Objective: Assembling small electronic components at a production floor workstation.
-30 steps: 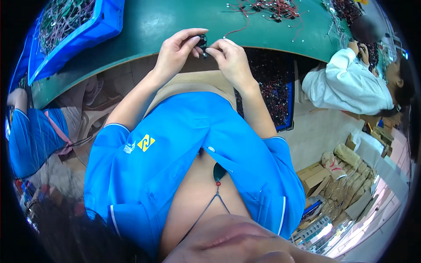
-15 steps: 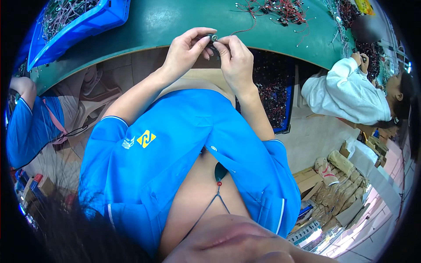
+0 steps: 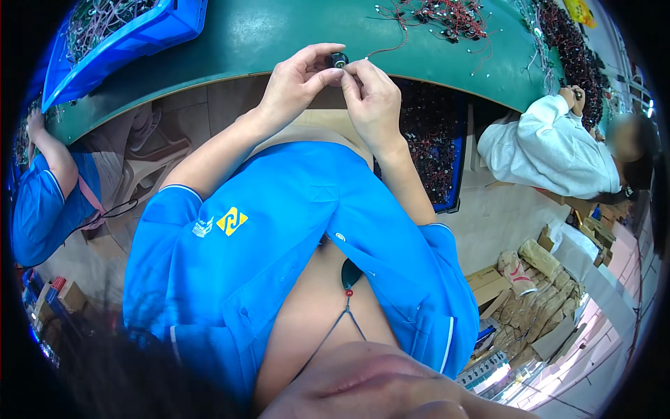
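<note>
Just above the near edge of the green table [image 3: 279,42], my left hand [image 3: 300,78] pinches a small round black part [image 3: 338,59] between thumb and fingers. The part has a pale ring or disc on its face; its exact kind is too small to make out. My right hand [image 3: 370,94] is closed, fingertips against the part's near right side. Whether those fingertips grip the part or something tiny on it is hidden. A thin twisted dark-red wire [image 3: 387,50] runs from beside my right fingers toward a heap of red and black wired parts [image 3: 453,19] on the table.
A blue bin [image 3: 132,52] of pale wires stands at the left. Below the table edge is a blue crate [image 3: 455,185] of dark wired parts. One co-worker in a grey top [image 3: 551,150] works at the right; another in a blue shirt [image 3: 49,202] sits left.
The black part has turned in my fingers, showing more of its dark side. My right fingertips have shifted slightly down. The left co-worker's arm has reached up to the table.
</note>
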The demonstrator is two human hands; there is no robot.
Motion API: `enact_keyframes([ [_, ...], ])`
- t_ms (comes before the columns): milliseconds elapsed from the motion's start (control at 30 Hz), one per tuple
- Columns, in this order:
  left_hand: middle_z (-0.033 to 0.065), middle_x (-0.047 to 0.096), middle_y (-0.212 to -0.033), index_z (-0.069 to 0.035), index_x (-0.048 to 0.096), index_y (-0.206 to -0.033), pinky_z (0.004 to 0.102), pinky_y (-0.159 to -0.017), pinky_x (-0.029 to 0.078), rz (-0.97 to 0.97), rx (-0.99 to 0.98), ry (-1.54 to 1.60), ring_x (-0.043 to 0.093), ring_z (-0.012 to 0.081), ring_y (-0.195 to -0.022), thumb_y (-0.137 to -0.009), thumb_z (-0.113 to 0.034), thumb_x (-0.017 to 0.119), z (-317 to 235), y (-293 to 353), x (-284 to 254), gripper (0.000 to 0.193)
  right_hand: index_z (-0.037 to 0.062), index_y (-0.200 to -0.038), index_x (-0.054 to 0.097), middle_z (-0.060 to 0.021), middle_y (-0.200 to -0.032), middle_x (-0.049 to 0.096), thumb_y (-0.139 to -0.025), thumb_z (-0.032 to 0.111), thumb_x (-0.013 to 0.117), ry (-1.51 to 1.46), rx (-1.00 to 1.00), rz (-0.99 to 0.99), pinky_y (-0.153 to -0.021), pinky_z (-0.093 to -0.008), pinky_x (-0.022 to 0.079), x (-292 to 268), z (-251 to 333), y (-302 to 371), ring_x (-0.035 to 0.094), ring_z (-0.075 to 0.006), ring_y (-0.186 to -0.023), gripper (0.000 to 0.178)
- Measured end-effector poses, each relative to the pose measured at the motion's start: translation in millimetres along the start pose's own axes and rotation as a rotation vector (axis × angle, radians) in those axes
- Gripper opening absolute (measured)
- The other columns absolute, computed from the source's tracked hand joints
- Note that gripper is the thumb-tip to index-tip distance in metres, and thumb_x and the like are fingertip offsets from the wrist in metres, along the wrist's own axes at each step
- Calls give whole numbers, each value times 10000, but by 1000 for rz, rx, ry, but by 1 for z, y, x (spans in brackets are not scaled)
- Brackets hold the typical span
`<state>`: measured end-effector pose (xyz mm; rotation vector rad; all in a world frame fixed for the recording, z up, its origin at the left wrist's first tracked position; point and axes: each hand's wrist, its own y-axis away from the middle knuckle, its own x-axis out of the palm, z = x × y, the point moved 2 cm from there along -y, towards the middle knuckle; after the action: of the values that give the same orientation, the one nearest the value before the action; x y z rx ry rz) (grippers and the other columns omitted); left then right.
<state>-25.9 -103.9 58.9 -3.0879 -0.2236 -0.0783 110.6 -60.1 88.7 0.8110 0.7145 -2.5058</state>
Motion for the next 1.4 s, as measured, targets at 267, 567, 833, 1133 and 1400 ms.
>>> enact_keyframes([
  [267,87,644,-1020,-26,571,-1202,239,-830,543,38,-5,3,631,129,-877,-888,-16,598,2,-4,-7,316,69,-830,551,-44,-728,551,-815,75,565,173,-177,38,-603,-325,416,-1,-4,-3,503,-227,-636,22],
  [567,74,661,-941,-21,601,-1132,205,-722,537,-27,32,-32,622,110,-786,-866,-2,608,6,-6,-6,267,68,-848,539,-49,-734,562,-831,108,580,114,-120,22,-637,-330,431,2,-8,-3,522,-236,-652,59],
  [833,74,649,-985,-7,588,-1133,200,-716,510,18,-28,-156,601,108,-792,-877,-17,590,9,-7,-11,256,48,-837,548,-54,-719,565,-847,88,590,12,76,66,-605,-341,431,3,-12,2,516,-232,-603,59],
  [1133,62,658,-945,-38,623,-1095,253,-692,494,3,108,-460,587,138,-780,-842,-130,665,32,-67,-35,272,81,-833,549,-48,-695,575,-834,138,596,326,76,156,-650,-347,432,-46,-34,8,563,-241,-664,73],
  [1400,217,485,-1071,4,505,-1086,444,-896,425,-260,-527,-1281,482,393,-991,-781,-235,677,103,-229,-170,425,110,-859,619,-18,-810,619,-829,168,608,683,244,-39,-718,-353,437,-102,-84,47,568,-244,-716,66],
])
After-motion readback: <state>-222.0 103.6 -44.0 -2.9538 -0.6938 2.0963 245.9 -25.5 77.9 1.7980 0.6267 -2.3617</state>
